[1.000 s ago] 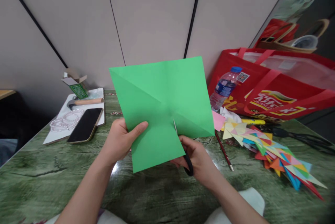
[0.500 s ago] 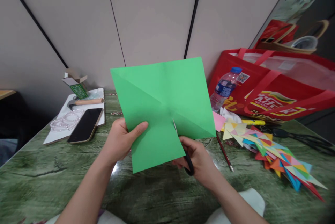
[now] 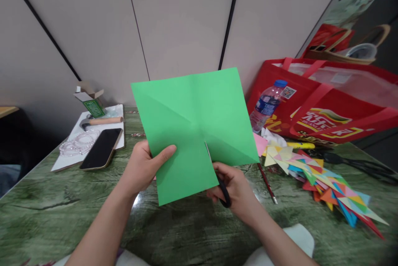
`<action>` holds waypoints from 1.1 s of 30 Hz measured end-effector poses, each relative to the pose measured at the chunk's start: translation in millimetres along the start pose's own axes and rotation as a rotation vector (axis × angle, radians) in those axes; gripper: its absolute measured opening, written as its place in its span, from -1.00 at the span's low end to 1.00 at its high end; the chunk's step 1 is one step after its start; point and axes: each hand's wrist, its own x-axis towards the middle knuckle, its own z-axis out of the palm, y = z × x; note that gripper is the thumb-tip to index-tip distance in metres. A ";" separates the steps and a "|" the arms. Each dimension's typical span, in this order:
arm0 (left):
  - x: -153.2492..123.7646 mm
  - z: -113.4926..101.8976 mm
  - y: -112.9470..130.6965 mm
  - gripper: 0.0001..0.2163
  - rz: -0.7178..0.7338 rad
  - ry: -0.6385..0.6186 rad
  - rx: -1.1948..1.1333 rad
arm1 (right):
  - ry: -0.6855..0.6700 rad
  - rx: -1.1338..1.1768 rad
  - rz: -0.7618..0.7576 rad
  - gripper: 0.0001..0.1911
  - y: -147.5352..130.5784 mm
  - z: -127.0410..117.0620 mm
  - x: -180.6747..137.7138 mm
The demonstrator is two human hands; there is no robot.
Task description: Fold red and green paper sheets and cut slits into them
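Note:
A large green sheet of paper [image 3: 189,112] with diagonal and upright creases is held up above the table. My left hand [image 3: 146,166] grips its left edge, thumb on the front and the fingers hidden behind. My right hand [image 3: 231,187] is closed round the black handle of a pair of scissors [image 3: 224,193]. One thin blade shows on the front of the paper, inside a cut that runs up from the lower edge. The lower right part of the sheet stands apart from the lower left part along this cut.
At the left lie a black phone [image 3: 102,149], a hammer [image 3: 104,120], a clear coiled item [image 3: 79,142] and a green box [image 3: 93,106]. Right are a water bottle [image 3: 268,106], a red bag [image 3: 326,100], a pencil [image 3: 267,184] and colourful folded paper pieces [image 3: 329,185]. A wall [image 3: 183,17] stands behind.
The right part of the sheet has shifted very slightly. Both hands and the scissors stay almost where they were.

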 end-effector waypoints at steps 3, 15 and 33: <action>0.4 -3.7 2.1 -0.76 -0.021 -0.076 -0.063 | 0.022 -0.010 0.003 -0.77 2.0 1.1 0.6; 7.4 -4.5 1.3 -0.66 -0.011 0.006 -0.159 | -0.112 0.048 0.012 -0.75 8.7 2.2 2.8; 3.6 -3.2 3.8 -0.66 -0.057 0.006 -0.052 | -0.175 0.050 -0.157 -0.75 11.0 3.6 4.2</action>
